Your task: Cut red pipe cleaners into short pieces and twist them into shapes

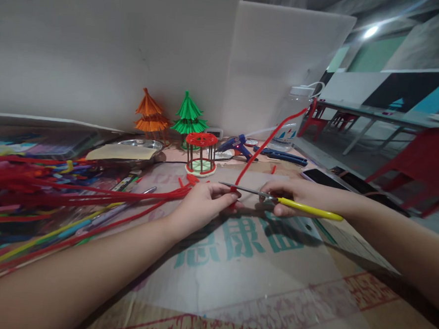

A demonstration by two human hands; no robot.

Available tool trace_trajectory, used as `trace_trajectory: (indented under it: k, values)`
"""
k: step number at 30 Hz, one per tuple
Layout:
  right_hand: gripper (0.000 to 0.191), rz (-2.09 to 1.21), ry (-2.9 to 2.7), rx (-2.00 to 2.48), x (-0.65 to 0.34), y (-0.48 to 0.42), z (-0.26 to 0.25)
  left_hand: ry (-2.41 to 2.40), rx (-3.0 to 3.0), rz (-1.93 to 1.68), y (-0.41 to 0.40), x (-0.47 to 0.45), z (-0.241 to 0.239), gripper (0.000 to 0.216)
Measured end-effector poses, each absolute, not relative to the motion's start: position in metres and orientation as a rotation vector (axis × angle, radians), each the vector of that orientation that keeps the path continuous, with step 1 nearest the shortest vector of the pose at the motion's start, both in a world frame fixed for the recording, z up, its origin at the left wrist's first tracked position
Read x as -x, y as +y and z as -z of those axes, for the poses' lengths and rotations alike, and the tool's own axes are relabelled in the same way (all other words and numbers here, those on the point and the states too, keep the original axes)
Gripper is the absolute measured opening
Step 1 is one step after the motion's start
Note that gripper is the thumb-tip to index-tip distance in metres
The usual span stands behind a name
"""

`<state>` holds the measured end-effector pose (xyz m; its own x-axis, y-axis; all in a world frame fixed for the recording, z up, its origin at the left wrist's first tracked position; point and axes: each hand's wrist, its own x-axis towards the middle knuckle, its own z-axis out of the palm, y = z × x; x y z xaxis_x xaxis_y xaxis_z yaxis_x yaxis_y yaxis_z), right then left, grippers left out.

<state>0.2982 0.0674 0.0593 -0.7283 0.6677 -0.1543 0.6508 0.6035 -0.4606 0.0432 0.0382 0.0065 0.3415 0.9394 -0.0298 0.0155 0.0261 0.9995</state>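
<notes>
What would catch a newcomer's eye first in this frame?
At centre, the left hand pinches a long red pipe cleaner that arcs up to the right, while the right hand brings yellow-handled scissors to its lower end. Just behind stands a small red-roofed pavilion model, with an orange paper tree and a green paper tree by the white board. A heap of coloured pipe cleaners fills the left side.
</notes>
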Motion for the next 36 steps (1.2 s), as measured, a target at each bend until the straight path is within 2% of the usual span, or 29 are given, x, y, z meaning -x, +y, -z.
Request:
trace_trajectory:
  k: [13,27,36]
  values:
    - [0.054,-0.721,-2.748,1.116,-0.2997,0.0713,-0.0515,1.005,-1.352,-0.925,0.0374,-0.0426,-0.0089,0.008]
    - [0.051,-0.72,-2.816,0.966,-0.3072,0.0752,-0.0489,0.983,-1.363,-0.929,0.0379,-0.0427,-0.0061,0.008]
    - [0.057,-0.739,-2.796,1.045,-0.3012,0.0706,-0.052,0.983,-1.407,-0.917,0.039,-0.0411,-0.005,0.011]
